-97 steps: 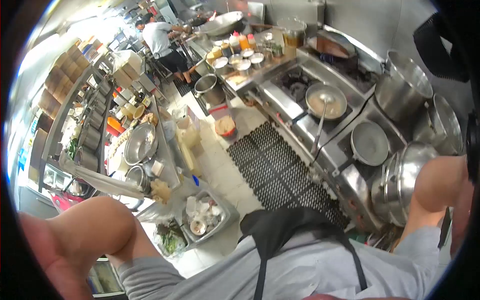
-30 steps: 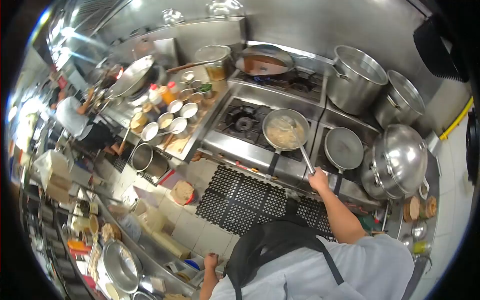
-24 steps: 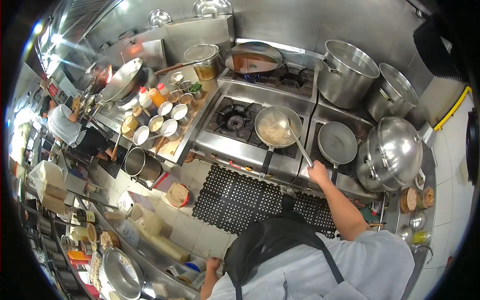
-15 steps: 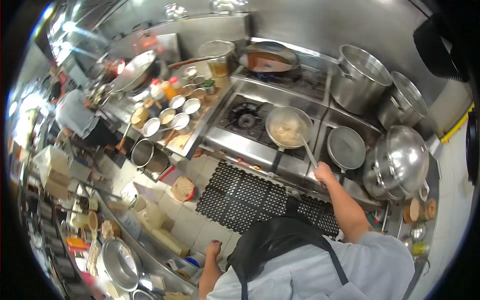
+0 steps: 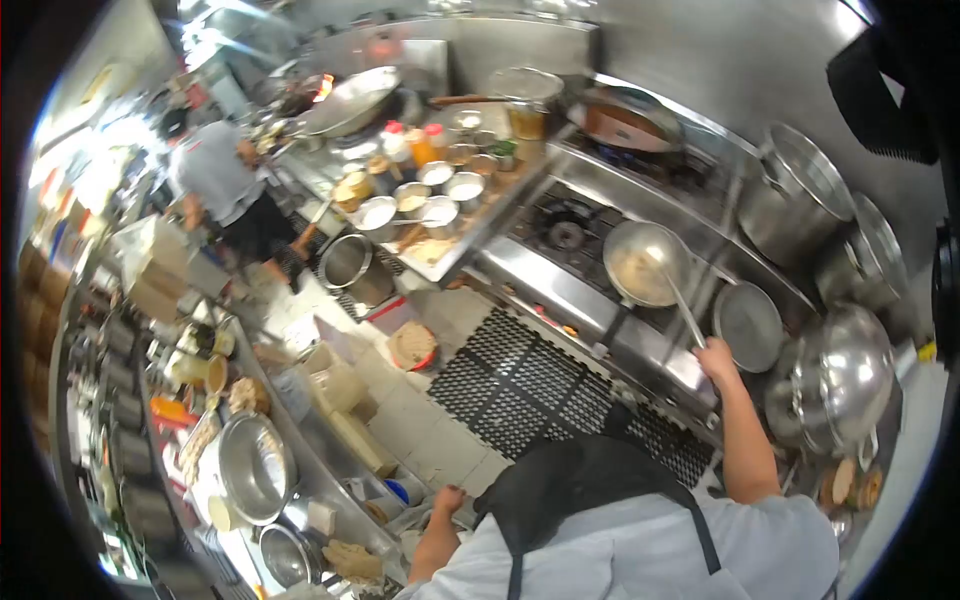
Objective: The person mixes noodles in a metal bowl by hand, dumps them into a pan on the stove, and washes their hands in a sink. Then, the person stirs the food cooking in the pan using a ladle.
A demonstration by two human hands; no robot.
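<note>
My right hand (image 5: 714,362) is closed round the handle of a long metal utensil (image 5: 685,312). Its far end rests inside a frying pan (image 5: 664,242) on the stove; blur hides the shape of its head. Pale brownish food (image 5: 636,274) lies in the pan, whose dark handle points toward my body. Beside the pan, to the right, sits a second, dull grey pan (image 5: 748,325). My left hand (image 5: 450,498) hangs low at my side, fingers curled into a fist, with nothing visible in it.
A bare burner (image 5: 568,235) is left of the pan. Tall pots (image 5: 800,200) and a large domed steel vessel (image 5: 845,375) stand right. Several seasoning containers (image 5: 437,175) crowd the left counter. A black mat (image 5: 510,385) covers the floor. A co-worker (image 5: 215,175) stands far left.
My view has turned left, so the stove and counter appear farther right. The utensil stays in my right hand with its end in the pan; my left fist stays low.
</note>
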